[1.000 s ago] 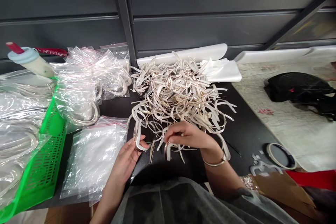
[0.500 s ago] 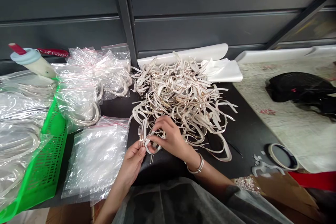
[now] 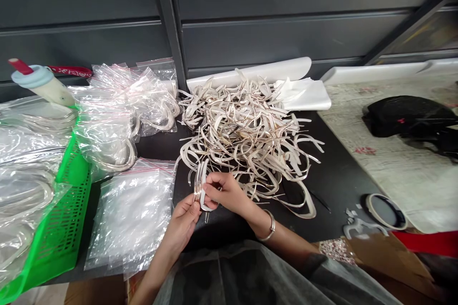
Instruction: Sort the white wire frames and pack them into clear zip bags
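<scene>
Since a second ago, the person's right hand (image 3: 225, 193) has travelled left along the near edge of the heap of curved strips (image 3: 246, 128), from a spot apart from the left hand (image 3: 184, 217) to one just beside it. With it has come the outer strip (image 3: 203, 176), now set against the bundle (image 3: 197, 188), whose strips stand roughly upright, side by side. Both hands are at the heap's near left corner. Thumb and fingers of the left hand are closed around the lower part of the bundle, while the right thumb and fingers pinch the outer strip on its right side. Pale faces and shiny metallic edges show on the strips, which lie tangled across the black tabletop (image 3: 341, 190).

Left of the heap and toward its near side lie flat clear bags (image 3: 132, 214); farther left stands a green basket (image 3: 77, 167). Filled bags (image 3: 118, 152) holding curved pieces lie directly left of the heap. Behind it rests a white roll (image 3: 250, 72), and a folded white sheet (image 3: 306, 96) touches its far right corner. Well to the heap's near right lies a ring-shaped object (image 3: 372, 209).
</scene>
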{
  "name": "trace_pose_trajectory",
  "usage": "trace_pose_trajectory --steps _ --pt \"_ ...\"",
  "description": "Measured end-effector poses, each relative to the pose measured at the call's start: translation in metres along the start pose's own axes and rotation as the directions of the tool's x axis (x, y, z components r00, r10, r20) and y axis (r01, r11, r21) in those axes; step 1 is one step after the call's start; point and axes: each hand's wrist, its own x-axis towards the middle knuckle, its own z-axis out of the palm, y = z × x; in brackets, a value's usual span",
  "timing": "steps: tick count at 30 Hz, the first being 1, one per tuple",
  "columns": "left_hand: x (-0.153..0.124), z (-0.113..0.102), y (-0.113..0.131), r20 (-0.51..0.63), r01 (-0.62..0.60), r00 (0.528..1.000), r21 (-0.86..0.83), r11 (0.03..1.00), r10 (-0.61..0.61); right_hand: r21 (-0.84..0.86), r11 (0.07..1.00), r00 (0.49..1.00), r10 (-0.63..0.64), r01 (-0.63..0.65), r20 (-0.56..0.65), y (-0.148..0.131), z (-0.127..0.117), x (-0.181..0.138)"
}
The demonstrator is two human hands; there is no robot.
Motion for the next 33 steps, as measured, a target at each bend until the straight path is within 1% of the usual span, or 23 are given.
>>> trace_pose_trajectory --steps 3,5,7,9,10,11,12,13,15,17,19,20,22,24,25,27,29,31,33 --pt "0.001 0.0 0.0 -0.02 0.021 1.0 -0.092 0.996 -0.023 -0.148 0.986 0.997 -0.074 0.071 -0.017 -0.001 -0.004 0.001" --pt "0.002 -0.002 0.001 -0.016 0.032 0.999 -0.207 0.978 -0.036 -0.213 0.969 0.989 -0.139 0.125 -0.052 -0.002 -0.011 0.002" --pt "0.004 -0.005 0.001 -0.035 0.037 0.998 -0.354 0.935 -0.052 -0.23 0.962 0.975 -0.182 0.149 -0.13 -0.005 -0.02 0.001" --pt "0.005 -0.009 0.002 -0.081 0.022 0.994 -0.482 0.876 -0.07 -0.24 0.958 0.955 -0.209 0.156 -0.213 -0.009 -0.029 -0.001" --pt "0.006 -0.011 0.003 -0.106 0.012 0.991 -0.524 0.852 -0.079 -0.264 0.949 0.946 -0.232 0.17 -0.224 -0.011 -0.033 -0.003" --pt "0.006 -0.013 0.003 -0.125 0.003 0.988 -0.548 0.836 -0.086 -0.307 0.93 0.94 -0.274 0.204 -0.205 -0.013 -0.035 -0.004" --pt "0.007 -0.014 0.004 -0.137 -0.002 0.986 -0.559 0.829 -0.09 -0.366 0.895 0.933 -0.327 0.256 -0.147 -0.014 -0.035 -0.006" --pt "0.007 -0.014 0.004 -0.144 -0.006 0.985 -0.563 0.826 -0.091 -0.432 0.844 0.923 -0.379 0.318 -0.061 -0.014 -0.034 -0.008" --pt "0.008 -0.013 0.004 -0.154 -0.009 0.984 -0.562 0.827 -0.094 -0.561 0.712 0.892 -0.435 0.423 0.12 -0.011 -0.028 -0.011" --pt "0.009 -0.01 0.005 -0.174 -0.012 0.98 -0.553 0.833 -0.102 -0.672 0.576 0.868 -0.445 0.466 0.22 -0.005 -0.021 -0.012" --pt "0.01 -0.006 0.004 -0.202 -0.015 0.973 -0.532 0.846 -0.11 -0.738 0.483 0.854 -0.459 0.471 0.245 0.001 -0.017 -0.013" --pt "0.011 -0.005 0.004 -0.219 -0.02 0.969 -0.518 0.855 -0.11 -0.75 0.459 0.845 -0.475 0.476 0.245 0.003 -0.017 -0.014" --pt "0.012 -0.003 0.004 -0.264 -0.046 0.96 -0.487 0.872 -0.097 -0.75 0.447 0.828 -0.51 0.488 0.234 0.002 -0.02 -0.015" --pt "0.013 -0.004 0.003 -0.326 -0.072 0.941 -0.446 0.892 -0.087 -0.759 0.446 0.827 -0.522 0.474 0.21 -0.002 -0.029 -0.017" --pt "0.014 -0.006 0.003 -0.366 -0.081 0.926 -0.421 0.903 -0.087 -0.775 0.44 0.836 -0.51 0.454 0.2 -0.004 -0.035 -0.019" --pt "0.015 -0.01 0.005 -0.45 -0.092 0.889 -0.367 0.926 -0.09 -0.824 0.411 0.872 -0.452 0.39 0.187 -0.009 -0.049 -0.021" --pt "0.016 -0.015 0.009 -0.518 -0.105 0.852 -0.313 0.944 -0.077 -0.882 0.366 0.906 -0.398 0.298 0.14 -0.011 -0.064 -0.023" --pt "0.016 -0.017 0.014 -0.557 -0.12 0.828 -0.277 0.954 -0.058 -0.927 0.332 0.916 -0.399 0.173 0.028 -0.011 -0.08 -0.024" --pt "0.016 -0.018 0.018 -0.577 -0.129 0.815 -0.263 0.956 -0.049 -0.95 0.311 0.901 -0.413 0.006 -0.129 -0.01 -0.093 -0.022"
